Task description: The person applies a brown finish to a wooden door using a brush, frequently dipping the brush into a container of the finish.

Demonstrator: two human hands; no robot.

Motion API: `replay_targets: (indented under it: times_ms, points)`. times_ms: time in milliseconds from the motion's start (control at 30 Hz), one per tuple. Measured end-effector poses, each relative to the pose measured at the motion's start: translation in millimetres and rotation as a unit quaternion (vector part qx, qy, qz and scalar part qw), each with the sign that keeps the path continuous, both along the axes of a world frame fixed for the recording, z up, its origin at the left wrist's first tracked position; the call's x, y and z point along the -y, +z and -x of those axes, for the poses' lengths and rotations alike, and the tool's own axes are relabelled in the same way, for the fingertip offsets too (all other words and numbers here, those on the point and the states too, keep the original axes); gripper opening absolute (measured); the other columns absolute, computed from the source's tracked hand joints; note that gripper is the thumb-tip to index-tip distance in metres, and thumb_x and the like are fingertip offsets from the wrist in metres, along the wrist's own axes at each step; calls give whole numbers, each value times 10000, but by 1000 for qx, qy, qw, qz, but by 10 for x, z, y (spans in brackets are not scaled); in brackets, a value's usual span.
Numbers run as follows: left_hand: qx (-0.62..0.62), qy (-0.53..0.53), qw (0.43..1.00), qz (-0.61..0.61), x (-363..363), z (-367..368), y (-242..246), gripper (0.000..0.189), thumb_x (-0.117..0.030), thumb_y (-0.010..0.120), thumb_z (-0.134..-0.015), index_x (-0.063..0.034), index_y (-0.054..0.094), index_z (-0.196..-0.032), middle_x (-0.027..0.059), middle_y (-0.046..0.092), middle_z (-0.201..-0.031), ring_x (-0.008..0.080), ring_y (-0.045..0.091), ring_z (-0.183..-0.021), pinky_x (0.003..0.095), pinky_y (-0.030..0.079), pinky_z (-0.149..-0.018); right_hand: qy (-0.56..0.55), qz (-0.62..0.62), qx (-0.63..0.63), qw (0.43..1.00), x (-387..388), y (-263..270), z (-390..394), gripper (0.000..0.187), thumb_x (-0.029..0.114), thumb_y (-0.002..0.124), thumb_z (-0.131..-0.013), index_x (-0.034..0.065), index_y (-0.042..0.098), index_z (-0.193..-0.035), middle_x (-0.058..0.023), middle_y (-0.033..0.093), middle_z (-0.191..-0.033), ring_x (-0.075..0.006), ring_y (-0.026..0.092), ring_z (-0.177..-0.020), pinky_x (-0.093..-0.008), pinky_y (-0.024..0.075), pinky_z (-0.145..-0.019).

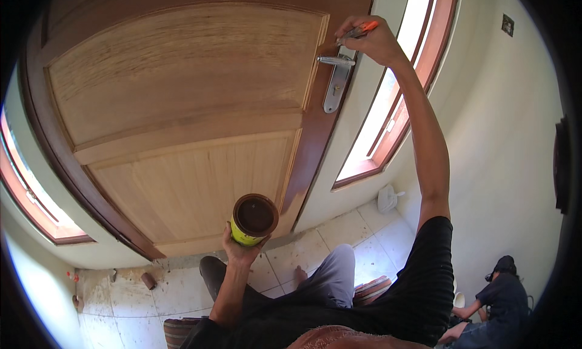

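Note:
My left hand (243,251) grips a yellow-green paint can (245,237) from below and behind. Its mouth faces me, showing dark brown paint (255,215) inside. Up at the right stile of a wooden panel door (182,89), my right hand (373,39) is closed around a paintbrush (363,28) with an orange handle. The brush tip is at the door edge, just above the metal lever handle (336,60) and its long lock plate (335,89). Brown finish covers the top rail and most of the right stile (313,144); the panels are bare pale wood.
Narrow red-brown framed windows flank the door, one at right (386,121), one at left (36,199). A white plastic bag (387,199) sits in the corner. A brown cylindrical object (148,281) lies on the stained floor tiles (182,294). Another person (493,299) crouches at lower right.

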State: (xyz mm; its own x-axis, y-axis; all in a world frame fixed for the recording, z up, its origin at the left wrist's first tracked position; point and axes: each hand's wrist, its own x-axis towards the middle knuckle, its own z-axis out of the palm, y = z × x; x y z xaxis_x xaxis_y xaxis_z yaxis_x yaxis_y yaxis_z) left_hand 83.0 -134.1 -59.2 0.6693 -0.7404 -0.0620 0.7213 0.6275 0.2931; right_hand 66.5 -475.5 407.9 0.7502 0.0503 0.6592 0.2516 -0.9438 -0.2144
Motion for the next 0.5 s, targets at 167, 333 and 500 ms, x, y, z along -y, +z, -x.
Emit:
replay_targets:
  times_ms: [167,333,500]
  points:
    - [-9,-2,1000,5,-41,10,25,754,-704,573,-861,-193,533,-1414,119,586,-1379,335,598,-1220,565,518,-963,-42,86,17,995,-94,82,1,96,54,739,-805,24,726,-895,-10,716,-859,-93,650,-801,-260,518,-724]
    - [1,3,1000,3,-60,7,46,751,-708,571,-865,-185,540,-1402,119,598,-1354,334,613,-1196,564,531,-952,-53,73,84,992,-247,354,13,104,65,762,-804,19,712,-882,-15,716,-849,-94,645,-753,-264,519,-700]
    - [14,5,1000,-3,-102,20,85,755,-711,564,-869,-193,523,-1416,121,579,-1376,334,592,-1221,562,519,-969,16,87,82,993,-263,370,51,124,65,763,-788,7,706,-881,-28,721,-852,-102,651,-754,-273,534,-726]
